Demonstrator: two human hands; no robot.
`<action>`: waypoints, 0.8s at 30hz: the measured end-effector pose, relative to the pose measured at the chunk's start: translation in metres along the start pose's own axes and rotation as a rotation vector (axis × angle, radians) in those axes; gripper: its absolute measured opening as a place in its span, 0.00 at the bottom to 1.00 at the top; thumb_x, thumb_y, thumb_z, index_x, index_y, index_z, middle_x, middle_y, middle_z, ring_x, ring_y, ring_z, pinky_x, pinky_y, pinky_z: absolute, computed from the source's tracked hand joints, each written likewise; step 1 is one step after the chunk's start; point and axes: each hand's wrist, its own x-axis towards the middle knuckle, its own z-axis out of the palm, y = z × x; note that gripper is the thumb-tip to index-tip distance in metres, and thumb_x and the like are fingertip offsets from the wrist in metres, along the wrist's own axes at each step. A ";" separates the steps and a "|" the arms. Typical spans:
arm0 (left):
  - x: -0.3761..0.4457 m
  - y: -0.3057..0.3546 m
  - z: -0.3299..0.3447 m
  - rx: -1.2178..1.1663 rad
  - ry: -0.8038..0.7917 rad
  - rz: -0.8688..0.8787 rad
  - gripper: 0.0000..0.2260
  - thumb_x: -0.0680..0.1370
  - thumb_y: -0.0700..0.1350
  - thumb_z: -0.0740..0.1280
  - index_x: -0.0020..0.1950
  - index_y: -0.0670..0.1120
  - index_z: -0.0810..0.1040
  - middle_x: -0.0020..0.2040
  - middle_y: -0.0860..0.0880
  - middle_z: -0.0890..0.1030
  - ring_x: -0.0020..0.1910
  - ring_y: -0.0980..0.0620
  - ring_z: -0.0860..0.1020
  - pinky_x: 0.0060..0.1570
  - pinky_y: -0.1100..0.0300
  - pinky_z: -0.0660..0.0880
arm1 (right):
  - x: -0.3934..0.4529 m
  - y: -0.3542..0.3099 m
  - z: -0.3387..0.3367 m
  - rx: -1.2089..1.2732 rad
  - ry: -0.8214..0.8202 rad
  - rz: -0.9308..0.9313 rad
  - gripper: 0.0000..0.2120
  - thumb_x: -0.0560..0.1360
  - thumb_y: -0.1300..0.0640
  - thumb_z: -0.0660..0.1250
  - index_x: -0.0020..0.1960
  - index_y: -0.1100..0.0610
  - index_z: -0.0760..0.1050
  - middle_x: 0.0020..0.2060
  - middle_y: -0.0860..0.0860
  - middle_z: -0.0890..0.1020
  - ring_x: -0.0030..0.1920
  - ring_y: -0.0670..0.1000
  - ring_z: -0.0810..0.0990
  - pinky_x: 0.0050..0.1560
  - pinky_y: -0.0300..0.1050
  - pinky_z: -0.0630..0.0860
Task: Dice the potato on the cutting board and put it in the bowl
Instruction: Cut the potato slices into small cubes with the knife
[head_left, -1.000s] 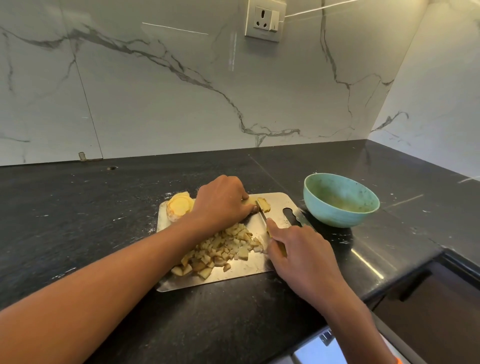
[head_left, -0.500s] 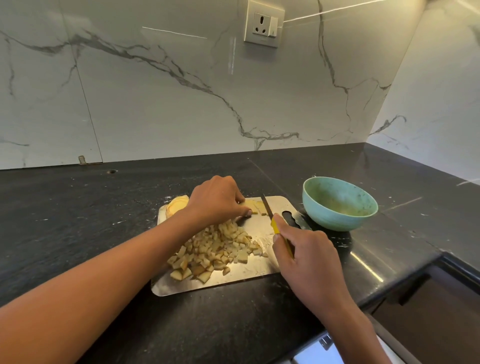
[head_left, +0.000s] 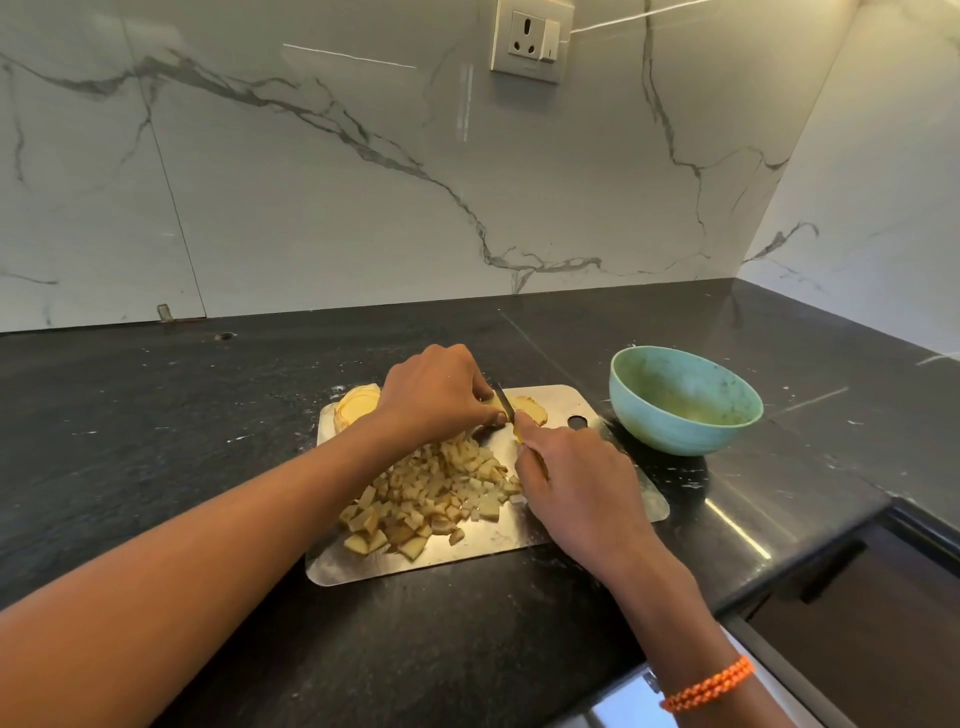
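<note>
A steel cutting board (head_left: 613, 499) lies on the black counter. A heap of diced potato (head_left: 431, 499) covers its middle. My left hand (head_left: 436, 389) presses a potato slice (head_left: 527, 408) down at the board's far edge. My right hand (head_left: 571, 473) grips a yellow-handled knife (head_left: 506, 405), whose blade stands in the slice right by my left fingertips. A larger uncut potato piece (head_left: 356, 410) rests at the board's far left corner, partly behind my left wrist. The teal bowl (head_left: 685, 400) stands to the right of the board, with no potato visible in it.
The black stone counter (head_left: 156, 441) runs to a marble wall with a socket (head_left: 532, 41) above. Its front edge drops off at the lower right beside dark cabinetry (head_left: 857, 597). An orange bead bracelet (head_left: 709, 683) circles my right wrist.
The knife has moved from the diced heap's edge up to the far slice and now cuts into it. My left hand has stayed on the potato at the board's far side.
</note>
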 end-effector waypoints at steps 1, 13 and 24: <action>-0.001 0.000 0.000 -0.004 0.004 -0.001 0.18 0.74 0.60 0.77 0.59 0.52 0.87 0.51 0.56 0.88 0.40 0.58 0.79 0.37 0.60 0.78 | 0.001 0.000 0.000 -0.010 -0.013 -0.003 0.22 0.85 0.49 0.54 0.78 0.45 0.67 0.50 0.47 0.84 0.48 0.49 0.78 0.41 0.49 0.70; -0.003 0.003 0.005 -0.011 0.056 -0.027 0.16 0.74 0.60 0.78 0.56 0.52 0.89 0.47 0.57 0.88 0.39 0.57 0.81 0.39 0.56 0.83 | -0.004 0.005 -0.003 -0.009 -0.060 -0.016 0.22 0.84 0.49 0.56 0.77 0.46 0.68 0.44 0.47 0.80 0.45 0.50 0.78 0.44 0.52 0.77; -0.002 0.002 0.005 0.013 0.036 -0.005 0.18 0.75 0.60 0.76 0.59 0.51 0.88 0.50 0.56 0.88 0.38 0.58 0.80 0.39 0.59 0.82 | -0.043 0.014 -0.012 0.079 0.005 -0.036 0.23 0.84 0.48 0.58 0.78 0.44 0.67 0.37 0.43 0.80 0.39 0.46 0.76 0.40 0.47 0.75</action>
